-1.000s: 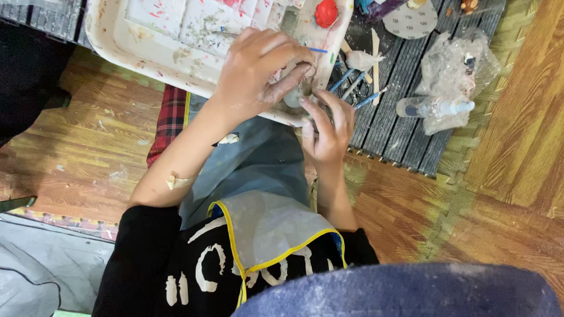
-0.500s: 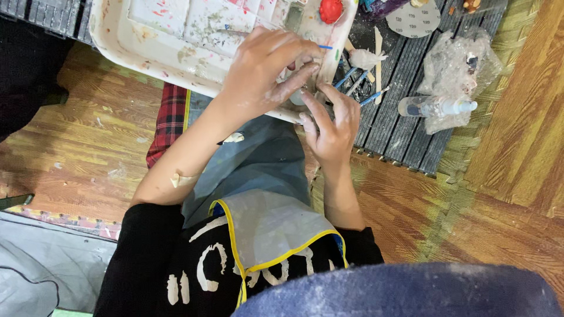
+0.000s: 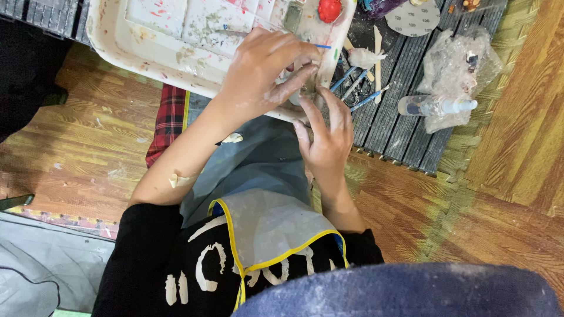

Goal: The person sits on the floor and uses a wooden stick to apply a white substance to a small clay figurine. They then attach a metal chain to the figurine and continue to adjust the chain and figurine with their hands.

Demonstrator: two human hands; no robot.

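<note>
A small grey clay piece (image 3: 309,89) is kept pinched between the left hand (image 3: 264,70) and the right hand (image 3: 326,138), hardly shifted since before, so the shaping at the tray (image 3: 117,50) edge seems unfinished.

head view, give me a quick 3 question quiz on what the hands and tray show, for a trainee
1. True or false: both hands meet at the near edge of the white tray.
2. Which lies right of the tray on the dark slatted mat? A) a clear spray bottle B) a hammer C) a mug
3. What colour is the small lump at the tray's top right corner?

Key
1. True: the left hand and right hand close on a small clay-coloured piece at the tray's edge; the grip itself is hard to make out.
2. A, the clear spray bottle.
3. Red: the red lump.
</note>
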